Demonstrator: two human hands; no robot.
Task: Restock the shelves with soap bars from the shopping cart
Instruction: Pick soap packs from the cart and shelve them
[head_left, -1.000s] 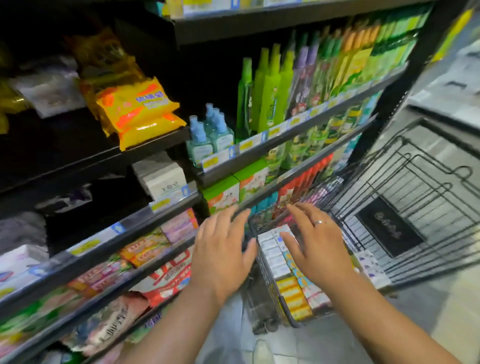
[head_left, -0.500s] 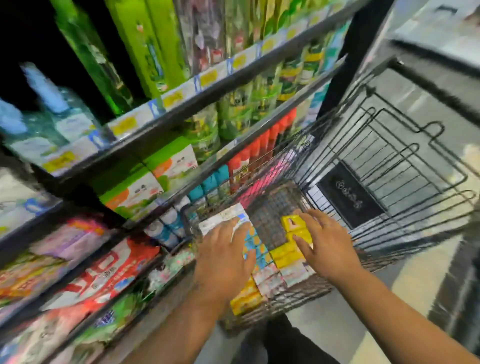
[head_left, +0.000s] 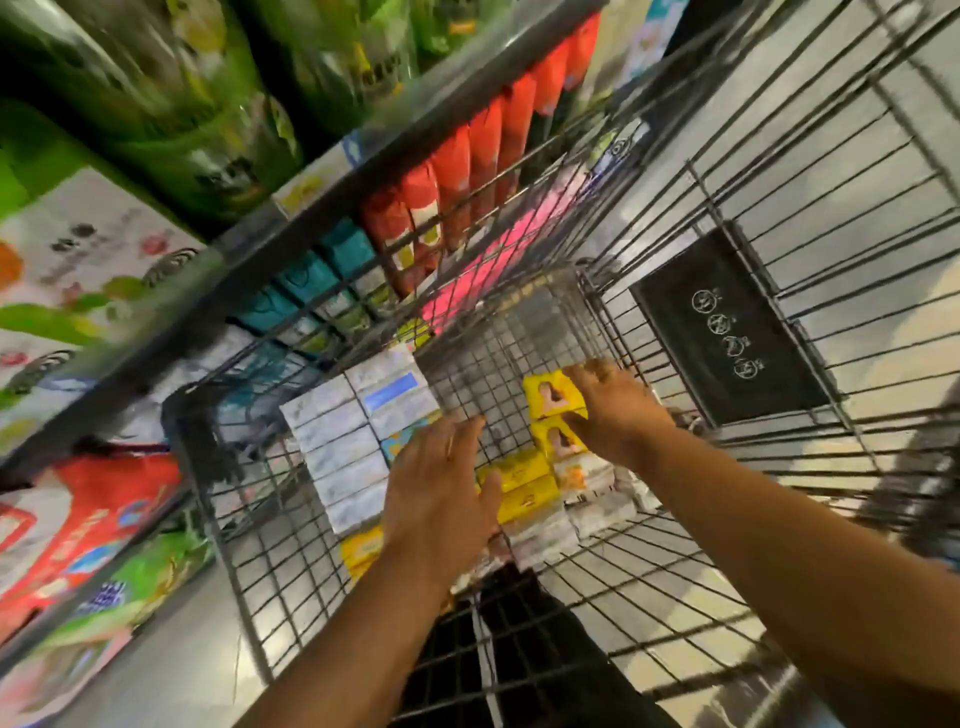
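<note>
Fingers of my right hand (head_left: 618, 410) clamp a yellow soap bar (head_left: 551, 397) deep in the shopping cart (head_left: 488, 358) for lifting; left hand (head_left: 441, 488) hovers mid-cart, fingers apart, ready to gather.

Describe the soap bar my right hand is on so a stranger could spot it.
Inside the wire shopping cart, find the column of packs on the right. The yellow soap bar touching the right hand is the farthest of them, beyond its matching twin.

Yellow, white soap bars (head_left: 551, 396), in cart (head_left: 493, 353)
</note>
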